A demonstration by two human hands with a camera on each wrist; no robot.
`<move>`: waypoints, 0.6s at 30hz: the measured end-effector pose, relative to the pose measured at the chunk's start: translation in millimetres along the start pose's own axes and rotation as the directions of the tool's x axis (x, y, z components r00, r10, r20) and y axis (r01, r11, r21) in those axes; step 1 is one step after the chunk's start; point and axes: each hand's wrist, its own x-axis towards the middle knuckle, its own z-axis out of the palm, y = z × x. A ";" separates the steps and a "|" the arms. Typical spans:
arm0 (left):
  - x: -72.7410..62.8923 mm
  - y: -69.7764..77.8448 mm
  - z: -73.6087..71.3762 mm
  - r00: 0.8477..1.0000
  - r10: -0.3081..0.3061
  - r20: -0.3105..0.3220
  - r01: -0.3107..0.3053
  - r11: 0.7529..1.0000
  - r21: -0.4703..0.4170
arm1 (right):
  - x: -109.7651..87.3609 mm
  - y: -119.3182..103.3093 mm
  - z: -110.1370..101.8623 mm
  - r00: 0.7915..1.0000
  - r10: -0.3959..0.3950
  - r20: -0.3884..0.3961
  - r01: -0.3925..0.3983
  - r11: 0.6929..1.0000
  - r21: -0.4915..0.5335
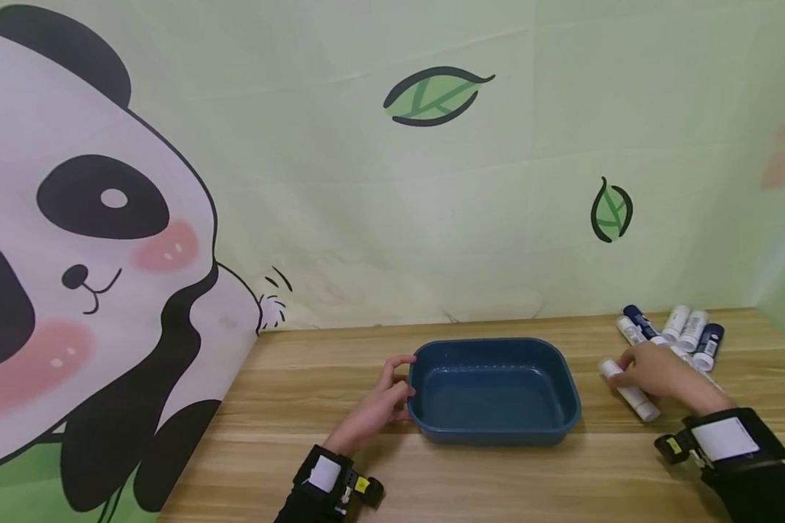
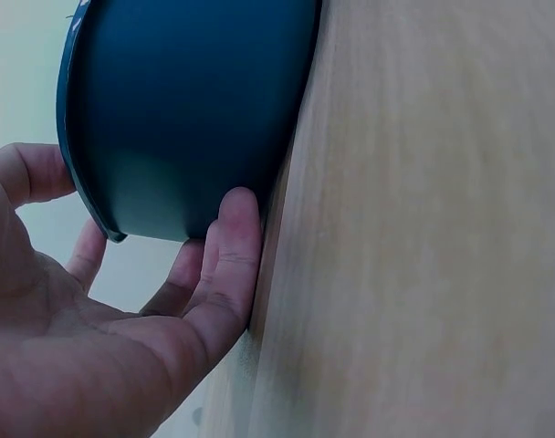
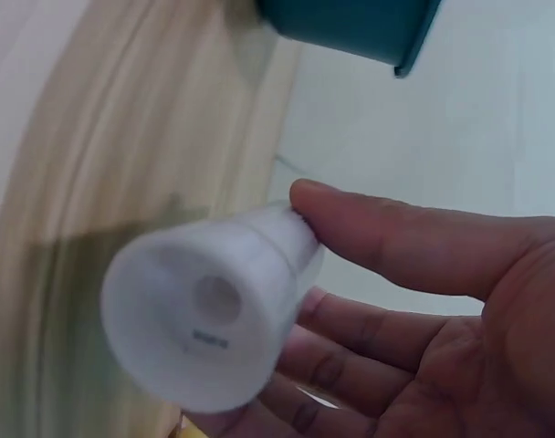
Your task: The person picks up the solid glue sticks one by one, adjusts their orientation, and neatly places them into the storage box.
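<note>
My right hand (image 1: 661,374) pinches a white glue stick (image 1: 630,390), thumb on one side and fingers on the other, at the right of the table. The round hollow end of this glue stick (image 3: 191,319) faces the camera in the right wrist view. To its left stands a dark blue rectangular bin (image 1: 493,438), with nothing inside. My left hand (image 1: 379,399) rests its spread fingertips against the bin's left wall and rim. In the left wrist view, fingers (image 2: 239,228) lie on the blue wall, low by the tabletop.
Several white and dark blue glue sticks (image 1: 692,330) lie in a loose group behind my right hand. The wood-grain table (image 1: 484,483) meets a pale green backdrop (image 1: 340,181) with a panda and leaves printed on it.
</note>
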 end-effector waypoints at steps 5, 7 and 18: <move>-0.2 1.3 0.9 1.000 -0.005 -0.004 0.005 1.000 -0.004 | -1.5 -4.1 -5.7 1.000 0.002 0.014 -0.002 0.999 0.049; -0.5 2.2 1.2 1.000 -0.009 -0.008 0.009 1.000 -0.004 | -2.3 -5.1 -7.0 1.000 -0.006 0.015 0.005 0.998 0.062; -2.2 1.3 1.2 1.000 -0.010 -0.015 0.010 1.000 -0.004 | -9.5 -14.4 -11.2 0.999 -0.032 -0.013 0.033 0.997 0.065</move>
